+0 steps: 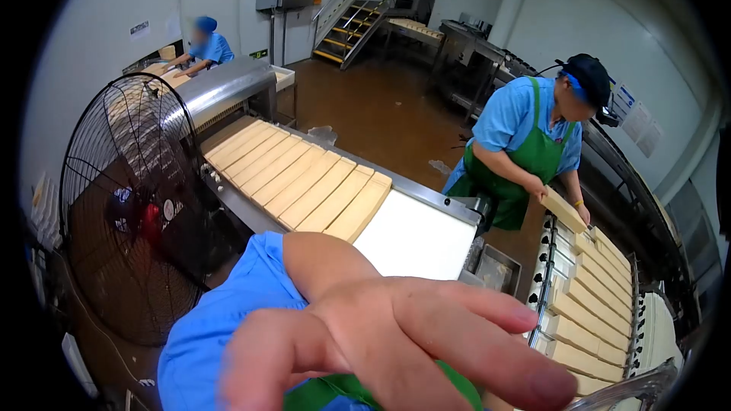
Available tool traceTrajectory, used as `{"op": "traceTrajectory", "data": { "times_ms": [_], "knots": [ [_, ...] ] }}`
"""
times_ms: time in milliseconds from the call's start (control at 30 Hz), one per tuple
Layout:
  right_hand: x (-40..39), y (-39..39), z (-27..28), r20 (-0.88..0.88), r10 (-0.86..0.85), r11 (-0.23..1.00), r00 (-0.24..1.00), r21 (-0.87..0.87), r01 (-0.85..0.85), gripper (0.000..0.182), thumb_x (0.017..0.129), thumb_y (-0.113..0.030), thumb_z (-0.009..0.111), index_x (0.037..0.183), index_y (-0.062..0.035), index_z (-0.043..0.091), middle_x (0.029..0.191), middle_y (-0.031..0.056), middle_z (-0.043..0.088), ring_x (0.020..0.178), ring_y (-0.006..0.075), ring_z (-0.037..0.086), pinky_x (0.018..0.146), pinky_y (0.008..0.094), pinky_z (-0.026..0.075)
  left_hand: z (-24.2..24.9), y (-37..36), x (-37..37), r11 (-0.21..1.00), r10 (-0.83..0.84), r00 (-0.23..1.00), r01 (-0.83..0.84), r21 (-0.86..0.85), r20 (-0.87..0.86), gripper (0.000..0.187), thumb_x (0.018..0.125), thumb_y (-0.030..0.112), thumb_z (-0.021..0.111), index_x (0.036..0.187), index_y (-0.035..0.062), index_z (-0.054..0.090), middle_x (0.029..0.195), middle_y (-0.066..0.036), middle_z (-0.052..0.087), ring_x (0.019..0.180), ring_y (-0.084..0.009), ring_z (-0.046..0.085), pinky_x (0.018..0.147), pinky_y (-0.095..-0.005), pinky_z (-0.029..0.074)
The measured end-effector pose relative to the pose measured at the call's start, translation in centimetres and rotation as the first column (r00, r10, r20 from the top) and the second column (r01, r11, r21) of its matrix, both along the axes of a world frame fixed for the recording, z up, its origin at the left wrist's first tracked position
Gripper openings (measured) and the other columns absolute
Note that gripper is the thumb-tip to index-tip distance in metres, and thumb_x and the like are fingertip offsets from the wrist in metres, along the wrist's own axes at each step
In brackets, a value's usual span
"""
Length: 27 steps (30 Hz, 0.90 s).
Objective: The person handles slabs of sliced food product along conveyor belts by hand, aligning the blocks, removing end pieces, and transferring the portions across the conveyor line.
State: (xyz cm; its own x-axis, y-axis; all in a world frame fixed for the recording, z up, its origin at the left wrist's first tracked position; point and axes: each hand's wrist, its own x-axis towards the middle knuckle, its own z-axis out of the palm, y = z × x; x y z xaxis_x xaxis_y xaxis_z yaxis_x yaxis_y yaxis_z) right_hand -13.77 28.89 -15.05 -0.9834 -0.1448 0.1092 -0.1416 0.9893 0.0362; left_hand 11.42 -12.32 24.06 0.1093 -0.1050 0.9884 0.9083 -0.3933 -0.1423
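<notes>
Head view: the left hand [373, 327], as its sleeve [228, 320] suggests, looms close to the lens, fingers loosely spread and thumb apart, with nothing in its grasp. The fingertips are blurred and the right hand is out of sight, so I cannot tell what that one is doing.

The nearest pale slabs [297, 175] lie side by side on a conveyor just beyond the hand and to its left; none is being touched. A bare stretch of white belt [419, 236] runs from them past the hand's far side. Well to the hand's right, a second row of slabs [590, 312] lies on another line, where a co-worker [518, 137] holds one slab [562, 211] by its ends. A metal tray [499, 270] sits between the two lines, and a large caged fan [137, 213] stands to the left of the hand.

The likeliest trouble is the raised hand itself: so near the lens, it could knock the camera askew, and it already hides part of the work. If the belt is running, which one frame cannot show, slabs could reach its end unattended and tip or pile up at the gap. The co-worker's slab could land crooked if one end slipped, shoving its neighbours out of line.
</notes>
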Motion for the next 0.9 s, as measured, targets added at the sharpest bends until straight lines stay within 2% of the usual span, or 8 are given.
{"op": "traceTrajectory", "data": {
  "times_ms": [200,533,700,733,800,833,867,900],
  "knots": [
    [0.6,-1.4,1.9,0.034,-0.056,0.998,0.998,-0.028,0.057,0.037,0.074,-0.04,0.079,0.099,-0.0127,0.075,0.101,0.0117,0.072,0.095,0.0337,0.067,0.084,0.0456,0.054,-0.4,-1.4,-0.1,0.999,-0.037,0.999,0.037,-0.011,0.009,0.06,0.102,0.061,0.033,0.153,0.0302,0.025,0.135,-0.014,0.054,0.135,-0.0432,0.044,0.109,-0.0674,0.03],
    [0.5,-2.1,0.2,-0.079,-0.058,0.998,0.995,-0.022,0.056,0.027,0.074,-0.033,0.078,0.091,-0.0118,0.076,0.093,0.0104,0.072,0.088,0.0321,0.068,0.079,0.0444,0.054,-1.4,-3.5,-0.4,0.998,-0.033,0.997,0.036,-0.052,0.065,0.073,0.097,0.07,0.035,0.155,0.0251,0.029,0.148,-0.02,0.041,0.137,-0.0426,0.041,0.109,-0.0638,0.032],
    [0.6,-2.3,0.2,-0.108,-0.088,0.995,0.99,-0.052,0.082,0.023,0.075,-0.031,0.077,0.083,-0.0106,0.075,0.088,0.0106,0.072,0.084,0.0328,0.068,0.074,0.0445,0.054,-5.3,-5.2,-3.1,0.978,0.029,0.962,0.028,-0.205,0.27,0.08,0.094,0.074,0.037,0.155,0.0226,0.03,0.154,-0.023,0.034,0.138,-0.0423,0.04,0.109,-0.062,0.033],
    [0.6,-2.6,0.0,-0.113,-0.098,0.994,0.989,-0.056,0.093,0.022,0.075,-0.031,0.077,0.081,-0.0103,0.075,0.086,0.0106,0.072,0.083,0.0329,0.068,0.073,0.0445,0.054,-7.7,-5.6,-4.4,0.96,0.098,0.926,0.008,-0.281,0.364,0.081,0.094,0.075,0.037,0.155,0.0221,0.03,0.156,-0.024,0.033,0.138,-0.0423,0.039,0.109,-0.0616,0.033],
    [0.5,-2.8,-0.3,-0.157,-0.088,0.996,0.984,-0.047,0.082,0.021,0.075,-0.03,0.077,0.076,-0.01,0.073,0.083,0.0111,0.071,0.079,0.0332,0.067,0.071,0.0453,0.054,-14.3,-7.0,-6.5,0.847,0.373,0.724,-0.01,-0.532,0.58,0.072,0.099,0.057,0.049,0.153,0.0117,0.033,0.152,-0.023,0.038,0.138,-0.0373,0.041,0.112,-0.0479,0.035],
    [0.6,-2.8,-0.4,-0.169,-0.088,0.996,0.982,-0.044,0.082,0.021,0.075,-0.03,0.077,0.076,-0.0098,0.073,0.082,0.0113,0.07,0.078,0.0333,0.067,0.07,0.0458,0.054,-18.4,-7.9,-6.9,0.742,0.547,0.533,0.049,-0.669,0.646,0.059,0.1,0.041,0.054,0.148,0.0092,0.04,0.146,-0.019,0.045,0.131,-0.0302,0.048,0.108,-0.042,0.04],
    [0.7,-2.9,-0.5,-0.183,-0.086,0.996,0.979,-0.04,0.08,0.021,0.075,-0.03,0.077,0.075,-0.0095,0.072,0.081,0.0115,0.07,0.076,0.0333,0.067,0.069,0.0462,0.053,-22.4,-8.3,-7.0,0.691,0.675,0.246,0.119,-0.713,0.695,0.045,0.099,0.033,0.057,0.136,0.0075,0.052,0.129,-0.013,0.059,0.114,-0.0232,0.059,0.097,-0.0356,0.047],
    [0.8,-3.2,-0.2,-0.176,-0.096,0.995,0.98,-0.031,0.092,0.021,0.076,-0.029,0.076,0.073,-0.0088,0.071,0.08,0.0117,0.069,0.075,0.0335,0.066,0.067,0.0465,0.053,-26.8,-9.3,-7.1,0.64,0.748,0.088,0.17,-0.75,0.658,0.04,0.098,0.035,0.059,0.127,0.0075,0.058,0.119,-0.012,0.064,0.106,-0.0222,0.063,0.092,-0.0349,0.049]
  ]
}}
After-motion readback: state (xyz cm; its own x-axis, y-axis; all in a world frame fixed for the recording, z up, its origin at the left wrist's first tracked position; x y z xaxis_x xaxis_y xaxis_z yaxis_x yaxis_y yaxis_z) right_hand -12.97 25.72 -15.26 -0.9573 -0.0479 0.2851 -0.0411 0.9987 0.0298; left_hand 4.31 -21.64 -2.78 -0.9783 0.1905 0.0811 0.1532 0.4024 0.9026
